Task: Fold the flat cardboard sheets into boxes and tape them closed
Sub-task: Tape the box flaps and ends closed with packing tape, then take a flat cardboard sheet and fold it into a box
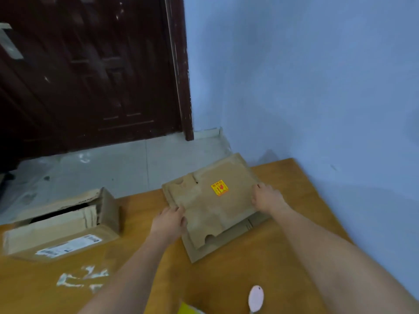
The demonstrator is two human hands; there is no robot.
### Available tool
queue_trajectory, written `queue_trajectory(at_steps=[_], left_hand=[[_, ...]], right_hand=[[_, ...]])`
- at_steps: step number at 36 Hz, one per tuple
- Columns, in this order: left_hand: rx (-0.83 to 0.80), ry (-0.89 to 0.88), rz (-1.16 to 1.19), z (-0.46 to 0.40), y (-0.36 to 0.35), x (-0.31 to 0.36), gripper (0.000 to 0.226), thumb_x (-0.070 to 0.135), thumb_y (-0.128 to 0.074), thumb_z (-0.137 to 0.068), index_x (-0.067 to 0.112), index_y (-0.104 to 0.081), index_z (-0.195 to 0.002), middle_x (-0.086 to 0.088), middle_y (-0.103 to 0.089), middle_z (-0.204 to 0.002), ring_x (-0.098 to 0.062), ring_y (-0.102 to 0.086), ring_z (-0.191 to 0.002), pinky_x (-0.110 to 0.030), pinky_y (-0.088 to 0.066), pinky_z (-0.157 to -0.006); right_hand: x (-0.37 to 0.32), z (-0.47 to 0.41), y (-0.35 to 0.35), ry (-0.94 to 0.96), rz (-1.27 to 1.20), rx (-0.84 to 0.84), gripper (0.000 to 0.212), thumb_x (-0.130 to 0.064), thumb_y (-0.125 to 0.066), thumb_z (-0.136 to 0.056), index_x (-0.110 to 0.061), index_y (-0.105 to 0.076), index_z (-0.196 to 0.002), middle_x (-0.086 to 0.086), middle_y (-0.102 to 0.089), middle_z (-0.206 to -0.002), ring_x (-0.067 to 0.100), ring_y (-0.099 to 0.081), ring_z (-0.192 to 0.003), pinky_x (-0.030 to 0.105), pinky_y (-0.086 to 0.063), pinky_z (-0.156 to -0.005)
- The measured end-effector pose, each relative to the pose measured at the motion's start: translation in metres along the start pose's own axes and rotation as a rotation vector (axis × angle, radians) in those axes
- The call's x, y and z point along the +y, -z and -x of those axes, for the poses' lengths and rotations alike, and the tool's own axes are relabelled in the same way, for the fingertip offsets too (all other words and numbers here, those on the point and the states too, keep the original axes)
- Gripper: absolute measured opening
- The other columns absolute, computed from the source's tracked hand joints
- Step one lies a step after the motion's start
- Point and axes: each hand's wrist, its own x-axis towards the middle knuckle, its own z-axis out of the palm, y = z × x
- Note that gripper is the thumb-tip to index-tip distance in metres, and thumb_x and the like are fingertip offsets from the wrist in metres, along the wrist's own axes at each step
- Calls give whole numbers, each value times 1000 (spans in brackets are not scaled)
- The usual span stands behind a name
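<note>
Far left on the table [226,279]: torn box [61,225] with white label [68,245], writing unreadable. Left hand [170,220] and right hand [267,198] gripping opposite edges of the top cardboard sheet [210,207], yellow sticker [219,188] blurred.

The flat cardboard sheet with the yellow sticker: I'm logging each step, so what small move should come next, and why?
Probably lift the top sheet off the stack. The left hand and right hand grip its opposite edges, it lies flat and unfolded, and more sheets sit under it on the table.
</note>
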Motion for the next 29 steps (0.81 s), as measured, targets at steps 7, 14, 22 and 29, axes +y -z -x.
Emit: queue_trajectory(at_steps=[7,14,22,29], left_hand=[[-139,165,22,-17,-29,23,41,39,-30,-98,21,-38,-133,-5,-47,-129,-24,-45,-119,-38,-38,-95],[17,452,466,-29,-34,39,42,42,-45,-94,12,-46,-124,-10,-51,-120,-31,-50,-110,-38,-46,-85],[140,779,1374,-31,-4,48,48,25,-59,-93,5,-43,-134,-11,-53,-126,-29,-53,-108,-37,-44,-86],[190,535,1325,-13,55,32,36,9,-54,-95,8,-46,-129,-7,-52,-123,-27,-49,-107,-47,-47,-91]], right_hand=[[26,-37,-15,49,-80,14,44,-36,-35,-98,-9,-38,-133,11,-40,-136,30,-41,-123,44,-41,-95],[32,-61,-22,113,-203,51,46,-38,-36,-98,-7,-40,-132,13,-46,-132,30,-45,-119,43,-41,-95],[25,-60,-10,19,-625,26,56,-39,-41,-97,-8,-30,-142,13,-34,-140,32,-42,-126,45,-39,-101],[13,-47,32,-86,-1100,82,57,-37,-52,-94,-6,-40,-140,12,-41,-141,30,-42,-129,40,-34,-110]])
